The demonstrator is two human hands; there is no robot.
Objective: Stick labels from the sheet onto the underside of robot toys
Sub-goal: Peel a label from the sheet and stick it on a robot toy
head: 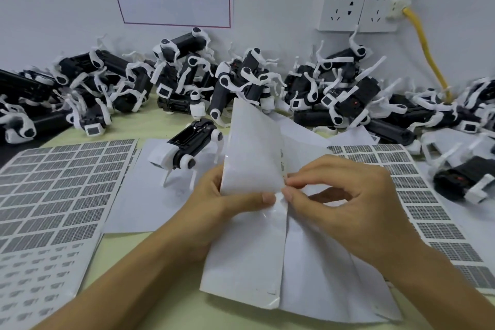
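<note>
Both forearms come in from the bottom edge and meet in the middle; left hand (227, 195) sits just left of the folded label sheet (251, 158), thumb laid flat across its lower edge, other fingers tucked behind it so you can't really see them; right hand (345, 195) is on the sheet's right side, wrist angled up, thumb and index fingertip pinched together right at the sheet's edge, remaining fingers loosely curled under; the two thumbs nearly touch.

Even, soft overhead light; faint glare on the glossy label sheet (251, 153); wide-angle bowing and softness toward edges around it.
</note>
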